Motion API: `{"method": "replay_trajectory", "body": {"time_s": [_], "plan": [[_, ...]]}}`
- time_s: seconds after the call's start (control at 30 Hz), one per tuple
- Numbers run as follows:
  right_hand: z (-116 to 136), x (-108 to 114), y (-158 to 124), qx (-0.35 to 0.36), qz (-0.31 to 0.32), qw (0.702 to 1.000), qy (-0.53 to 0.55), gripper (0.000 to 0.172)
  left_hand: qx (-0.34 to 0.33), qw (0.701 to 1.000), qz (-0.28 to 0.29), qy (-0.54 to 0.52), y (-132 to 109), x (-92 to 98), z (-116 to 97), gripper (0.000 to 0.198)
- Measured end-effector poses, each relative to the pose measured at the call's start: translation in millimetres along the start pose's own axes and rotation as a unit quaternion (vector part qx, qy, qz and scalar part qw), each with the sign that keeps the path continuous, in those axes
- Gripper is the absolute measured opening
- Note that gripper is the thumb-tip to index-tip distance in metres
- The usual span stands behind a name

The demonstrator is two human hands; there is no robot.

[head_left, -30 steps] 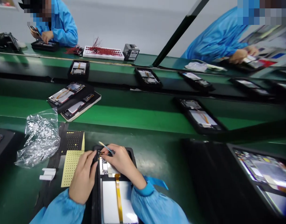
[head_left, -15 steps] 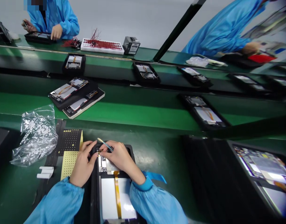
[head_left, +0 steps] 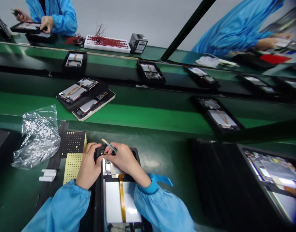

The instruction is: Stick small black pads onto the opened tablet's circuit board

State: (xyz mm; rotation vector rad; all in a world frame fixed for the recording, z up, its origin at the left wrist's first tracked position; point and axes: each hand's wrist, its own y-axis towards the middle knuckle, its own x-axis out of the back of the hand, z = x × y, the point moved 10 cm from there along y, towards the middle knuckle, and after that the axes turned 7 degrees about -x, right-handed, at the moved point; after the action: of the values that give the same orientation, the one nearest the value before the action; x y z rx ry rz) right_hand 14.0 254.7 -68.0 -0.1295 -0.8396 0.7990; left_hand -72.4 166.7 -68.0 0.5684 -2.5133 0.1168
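An opened tablet (head_left: 111,199) lies in a black tray at the front, showing its white battery, an orange ribbon cable (head_left: 122,196) and a circuit board. My left hand (head_left: 90,166) is curled around the tablet's top left corner, thumb on the inner side. My right hand (head_left: 122,158) holds a thin blue stick-like tool (head_left: 111,147), its pale tip pointing up and left. The right fingertips press at a small part by the top edge, close to the left thumb. That small part is mostly covered by the fingers.
Left of the tablet are yellow perforated sheets (head_left: 72,166), a clear bag of small white pieces (head_left: 39,135) and a white strip (head_left: 47,175). Two stacked opened tablets (head_left: 76,91) lie on the green belt. A black case (head_left: 215,180) stands right. Two co-workers in blue work behind.
My left hand has shifted slightly right, its thumb closer to the right fingertips. The far-left co-worker has lifted a tablet. The stacked tablets appear farther right.
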Motion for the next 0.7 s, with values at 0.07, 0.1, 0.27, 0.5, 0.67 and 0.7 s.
{"method": "replay_trajectory", "body": {"time_s": [0.07,0.1,0.27,0.5,0.67,0.7], "plan": [[1,0,1,0.003,0.007,1.000,0.004,0.008,0.000,1.000,-0.001,0.007,1,-0.6,-2,0.033],[1,0,2,0.005,0.009,1.000,0.007,0.007,0.000,1.000,-0.001,0.009,2,-0.7,-3,0.034],[1,1,5,0.016,0.007,1.000,0.012,0.006,0.001,1.000,0.007,0.015,8,0.7,-4,0.033],[7,2,5,0.035,0.005,0.999,-0.015,0.007,0.008,1.000,0.024,0.014,12,2.1,1,0.029],[11,2,4,0.029,0.012,0.998,-0.057,0.008,0.008,0.999,0.031,0.016,11,1.3,4,0.027],[12,2,3,0.025,0.011,0.997,-0.069,0.008,0.005,0.999,0.033,0.016,10,1.2,3,0.027]]}}
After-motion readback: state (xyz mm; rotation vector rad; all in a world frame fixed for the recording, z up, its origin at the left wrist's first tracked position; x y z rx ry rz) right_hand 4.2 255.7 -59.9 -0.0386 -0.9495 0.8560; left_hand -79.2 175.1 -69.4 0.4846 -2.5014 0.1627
